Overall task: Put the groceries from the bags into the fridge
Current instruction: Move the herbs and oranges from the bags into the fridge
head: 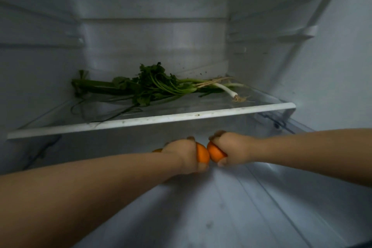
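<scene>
Head view: two oranges are held inside the open fridge, below the glass shelf. Left orange (203, 154) is gripped by the left hand (182, 156), fingers curled tightly round it, only its right side showing past the knuckles. A further sliver of orange (157, 150) is seen at the far left edge of that hand; whether it is a separate fruit cannot be told. Right orange (215, 154) is gripped by the right hand (234, 150), fingers wrapped over the top and thumb underneath, mostly covered. The two oranges are touching or just beside each other at the middle of the frame, both held above the lower compartment floor (231, 207); contact with the floor cannot be told.

Glass shelf (153, 120) with a white front trim is seen just above the hands. On it, a bunch of leafy greens (150, 84) is laid on its side, stems to the right. Spring onions (227, 90) are laid beside and partly under the greens, white bulbs and roots toward the right front of the shelf. Dark specks are scattered on the shelf trim and back wall.

White fridge walls (40, 32) with moulded shelf rails are seen on both sides. No brand, label or readable writing is visible anywhere.
</scene>
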Tool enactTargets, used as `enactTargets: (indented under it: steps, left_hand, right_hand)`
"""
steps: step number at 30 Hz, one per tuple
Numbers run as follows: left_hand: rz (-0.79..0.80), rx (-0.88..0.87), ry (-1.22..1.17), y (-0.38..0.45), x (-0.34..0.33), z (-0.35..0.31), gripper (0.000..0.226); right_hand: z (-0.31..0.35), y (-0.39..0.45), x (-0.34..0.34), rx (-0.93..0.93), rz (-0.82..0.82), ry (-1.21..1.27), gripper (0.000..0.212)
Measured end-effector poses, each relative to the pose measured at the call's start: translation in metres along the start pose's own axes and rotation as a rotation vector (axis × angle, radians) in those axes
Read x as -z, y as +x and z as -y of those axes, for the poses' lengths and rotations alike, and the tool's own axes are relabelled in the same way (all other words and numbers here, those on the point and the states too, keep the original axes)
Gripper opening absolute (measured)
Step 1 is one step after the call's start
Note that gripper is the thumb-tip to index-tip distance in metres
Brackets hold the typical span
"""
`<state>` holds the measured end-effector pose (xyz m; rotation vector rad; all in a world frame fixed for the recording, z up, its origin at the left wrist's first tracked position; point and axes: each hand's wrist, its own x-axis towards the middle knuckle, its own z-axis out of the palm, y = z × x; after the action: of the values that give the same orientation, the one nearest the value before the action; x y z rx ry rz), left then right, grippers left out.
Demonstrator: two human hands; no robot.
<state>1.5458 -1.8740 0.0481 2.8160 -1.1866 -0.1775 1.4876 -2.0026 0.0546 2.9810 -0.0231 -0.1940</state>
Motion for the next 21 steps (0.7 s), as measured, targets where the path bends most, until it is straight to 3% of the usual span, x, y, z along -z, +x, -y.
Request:
enactTargets:
  steps: [4, 10, 12, 16, 21]
  left_hand:
    - [-0.013, 0.032, 0.023, -0.004, -0.004, -0.002, 0.062]
    - [-0.003, 0.034, 0.058, -0.013, -0.002, 0.003, 0.07]
    - [0.023, 0.015, 0.079, -0.02, 0.007, 0.003, 0.066]
    - [0.156, -0.023, 0.254, -0.048, 0.04, -0.007, 0.046]
    - [0.153, 0.079, 0.282, -0.103, 0.079, -0.011, 0.039]
  right_hand:
    - [0.0, -0.002, -0.007, 0.011, -0.001, 0.014, 0.053]
    - [0.012, -0.001, 0.013, 0.0, 0.207, -0.069, 0.049]
    - [0.015, -0.006, 0.029, -0.007, 0.274, -0.058, 0.054]
    - [0.029, -0.02, 0.07, -0.026, 0.4, -0.059, 0.042]
    - [0.059, -0.052, 0.106, -0.087, 0.241, 0.038, 0.048]
